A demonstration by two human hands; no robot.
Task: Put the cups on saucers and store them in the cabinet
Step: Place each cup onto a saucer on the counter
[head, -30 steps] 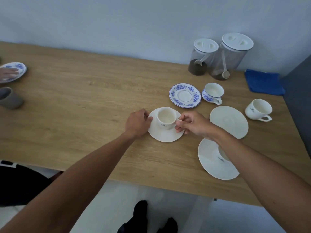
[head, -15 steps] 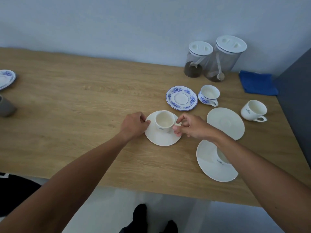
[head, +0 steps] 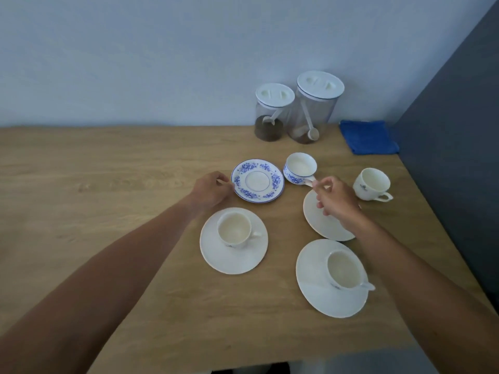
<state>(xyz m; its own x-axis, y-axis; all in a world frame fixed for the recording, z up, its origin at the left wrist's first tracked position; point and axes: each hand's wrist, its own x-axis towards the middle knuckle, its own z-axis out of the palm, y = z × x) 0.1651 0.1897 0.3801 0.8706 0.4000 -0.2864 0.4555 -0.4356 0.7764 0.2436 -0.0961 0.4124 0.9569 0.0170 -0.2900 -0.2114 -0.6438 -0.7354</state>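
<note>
Left hand (head: 209,188) pinching the rim of the blue saucer (head: 257,180) on the counter (head: 108,171); right hand (head: 336,201) with fingers closed on the handle of the blue cup (head: 299,168) just beside it.

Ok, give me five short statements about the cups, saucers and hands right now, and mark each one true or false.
1. Two white cups sit on white saucers. True: the nearer left cup and the nearer right cup.
2. The blue-patterned cup sits on the blue-patterned saucer. False: it stands on the table beside it.
3. The left hand is at the patterned saucer's left rim. True.
4. The right hand is lifting the far white cup. False: its fingers are at the patterned cup's handle.
5. Both jars are open. False: both have white lids on.
</note>
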